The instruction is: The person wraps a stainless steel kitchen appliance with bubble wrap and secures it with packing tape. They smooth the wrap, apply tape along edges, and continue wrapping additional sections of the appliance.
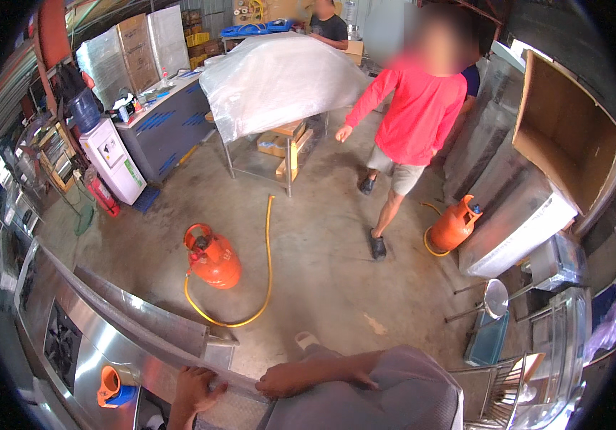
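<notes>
My left hand point(197, 389) lies on the raised edge of a stainless steel counter point(96, 337), fingers stretched out and a little apart. My right hand point(273, 381) is beside it, at the same edge. Its fingers are curled, and what they hold, if anything, is hidden. The right forearm crosses in front of my grey shirt. Left of my left hand, an orange and blue round object point(112, 389) stands on the steel top. Farther left, a dark rectangular opening point(63, 342) is set into the counter.
An orange gas cylinder point(215, 261) with a yellow hose stands on the floor ahead; another cylinder point(455, 226) is at right. A person in a red shirt point(419, 107) walks between. Behind are a wrapped table point(279, 79) and a water dispenser point(112, 161). Boxes and a stool point(495, 298) line the right.
</notes>
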Motion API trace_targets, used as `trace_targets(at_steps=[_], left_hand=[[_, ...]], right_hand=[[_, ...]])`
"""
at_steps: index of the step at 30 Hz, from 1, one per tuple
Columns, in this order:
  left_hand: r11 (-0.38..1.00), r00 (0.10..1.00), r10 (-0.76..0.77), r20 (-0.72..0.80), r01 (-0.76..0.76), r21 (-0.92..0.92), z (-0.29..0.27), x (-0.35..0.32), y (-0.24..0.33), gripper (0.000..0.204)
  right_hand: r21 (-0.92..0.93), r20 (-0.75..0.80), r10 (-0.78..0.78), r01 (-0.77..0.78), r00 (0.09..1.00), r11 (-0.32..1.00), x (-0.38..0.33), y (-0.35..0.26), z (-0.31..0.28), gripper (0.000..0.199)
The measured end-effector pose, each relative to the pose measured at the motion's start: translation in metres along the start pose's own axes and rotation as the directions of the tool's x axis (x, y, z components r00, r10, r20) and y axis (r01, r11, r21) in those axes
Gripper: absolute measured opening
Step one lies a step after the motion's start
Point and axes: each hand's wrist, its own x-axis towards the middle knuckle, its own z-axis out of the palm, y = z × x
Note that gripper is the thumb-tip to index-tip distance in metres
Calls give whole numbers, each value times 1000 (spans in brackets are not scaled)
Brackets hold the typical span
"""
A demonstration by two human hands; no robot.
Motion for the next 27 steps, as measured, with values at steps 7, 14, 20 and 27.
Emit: trace_targets(at_steps=[7,14,20,27], left_hand=[[1000,997,-15,-70,13,-26,5,-2,0,46],[1000,1000,11,-24,-11,-20,7,-2,-5,44],[994,957,78,-281,-95,-47,8,-8,2,34],[966,923,205,-325,-245,-87,-27,-2,76,66]], right_hand=[[125,-138,98,-81,986,989,-18,11,-19,31],[-43,-135,-37,32,990,999,-3,-15,2,28],[-273,-45,-122,105,992,956,4,-26,-3,21],[-369,-61,-136,104,989,924,8,-31,1,19]])
